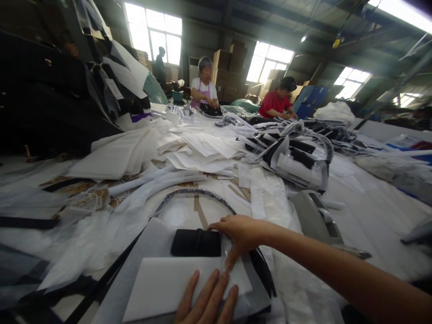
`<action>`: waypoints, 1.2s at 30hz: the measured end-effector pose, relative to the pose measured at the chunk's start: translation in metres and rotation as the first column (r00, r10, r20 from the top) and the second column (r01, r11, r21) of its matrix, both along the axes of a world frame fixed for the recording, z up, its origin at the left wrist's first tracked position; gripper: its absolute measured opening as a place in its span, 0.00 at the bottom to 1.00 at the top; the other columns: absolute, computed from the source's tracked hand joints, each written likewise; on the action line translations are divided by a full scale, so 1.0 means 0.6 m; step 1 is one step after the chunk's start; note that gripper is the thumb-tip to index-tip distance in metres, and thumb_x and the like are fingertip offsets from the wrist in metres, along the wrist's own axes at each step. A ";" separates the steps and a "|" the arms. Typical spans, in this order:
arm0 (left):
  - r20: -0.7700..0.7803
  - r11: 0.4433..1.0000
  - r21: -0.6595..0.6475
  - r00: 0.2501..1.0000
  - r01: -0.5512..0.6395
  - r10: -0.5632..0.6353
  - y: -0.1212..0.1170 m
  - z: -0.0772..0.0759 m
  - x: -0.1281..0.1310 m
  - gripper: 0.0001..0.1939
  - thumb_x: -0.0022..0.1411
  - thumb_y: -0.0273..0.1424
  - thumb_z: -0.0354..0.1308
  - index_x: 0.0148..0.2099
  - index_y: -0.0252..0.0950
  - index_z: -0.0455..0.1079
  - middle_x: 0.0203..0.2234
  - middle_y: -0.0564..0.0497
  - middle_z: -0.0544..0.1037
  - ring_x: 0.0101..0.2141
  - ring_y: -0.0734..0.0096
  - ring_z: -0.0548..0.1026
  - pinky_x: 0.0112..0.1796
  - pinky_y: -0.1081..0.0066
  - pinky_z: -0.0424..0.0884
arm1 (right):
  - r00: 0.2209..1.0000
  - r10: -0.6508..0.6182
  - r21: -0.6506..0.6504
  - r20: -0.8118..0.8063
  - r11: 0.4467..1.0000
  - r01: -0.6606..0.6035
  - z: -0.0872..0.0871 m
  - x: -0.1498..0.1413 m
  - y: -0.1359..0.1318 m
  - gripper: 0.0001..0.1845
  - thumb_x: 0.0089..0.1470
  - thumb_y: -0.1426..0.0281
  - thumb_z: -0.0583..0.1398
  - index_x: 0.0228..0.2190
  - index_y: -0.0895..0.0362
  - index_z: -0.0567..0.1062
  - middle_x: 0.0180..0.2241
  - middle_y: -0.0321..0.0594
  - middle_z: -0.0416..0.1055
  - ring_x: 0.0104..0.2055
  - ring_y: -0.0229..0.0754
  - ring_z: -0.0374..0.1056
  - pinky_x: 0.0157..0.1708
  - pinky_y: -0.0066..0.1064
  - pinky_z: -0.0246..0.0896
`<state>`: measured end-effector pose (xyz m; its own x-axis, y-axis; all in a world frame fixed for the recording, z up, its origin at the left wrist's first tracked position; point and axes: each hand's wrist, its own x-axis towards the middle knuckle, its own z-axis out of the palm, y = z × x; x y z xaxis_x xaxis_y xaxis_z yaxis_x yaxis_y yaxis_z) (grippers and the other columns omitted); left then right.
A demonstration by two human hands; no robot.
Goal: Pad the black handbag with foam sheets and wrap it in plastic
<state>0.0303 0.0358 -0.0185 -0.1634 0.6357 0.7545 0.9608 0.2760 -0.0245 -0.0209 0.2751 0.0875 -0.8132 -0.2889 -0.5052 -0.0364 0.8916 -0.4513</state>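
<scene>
A black handbag lies flat in front of me, its arched handle (202,192) wrapped in clear film. Thin grey-white paper (148,243) covers much of its body, and a black flap (189,243) shows near the top. Over the lower part rests a white foam-like sheet (155,283). My left hand (209,301) is flat on this sheet, fingers spread. Reaching across from the right, my right hand (241,234) has its fingers at the flap's right end and its thumb pointing down. A clear strip (226,249), seemingly tape, lies beneath it; its fingers are apart.
A grey tape dispenser (315,220) stands to the right. Wrapped black bags (297,157) are piled beyond it. Stacked white sheets (118,150) lie at the left. Across the table work a person in an apron (204,87) and a person in red (275,103).
</scene>
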 end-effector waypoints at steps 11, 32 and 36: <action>-0.142 0.971 -0.233 0.987 0.044 -0.078 -0.027 0.017 -0.017 0.23 0.67 0.30 0.52 0.64 0.40 0.64 0.58 0.51 0.72 0.58 0.67 0.69 0.68 0.53 0.37 | 0.707 -0.423 -0.096 -0.567 0.886 0.454 -0.029 0.162 -0.013 0.20 0.68 0.72 0.46 0.55 0.57 0.69 0.56 0.46 0.70 0.60 0.44 0.64 0.62 0.39 0.54; -0.223 0.972 -0.226 0.975 -0.068 0.016 -0.013 0.037 -0.011 0.28 0.62 0.29 0.53 0.65 0.37 0.63 0.62 0.51 0.67 0.60 0.63 0.67 0.67 0.54 0.33 | 0.757 -0.203 0.182 -0.622 0.902 0.391 -0.076 0.302 0.118 0.22 0.60 0.74 0.56 0.53 0.48 0.74 0.58 0.41 0.70 0.66 0.54 0.56 0.65 0.61 0.41; -0.187 0.973 -0.223 0.982 -0.061 0.019 -0.013 0.039 -0.005 0.29 0.62 0.29 0.53 0.66 0.37 0.60 0.63 0.50 0.65 0.61 0.63 0.65 0.67 0.55 0.33 | 0.675 -0.204 0.129 -0.709 0.903 0.409 -0.048 0.312 0.076 0.20 0.64 0.73 0.54 0.54 0.50 0.73 0.58 0.44 0.70 0.65 0.51 0.58 0.65 0.60 0.45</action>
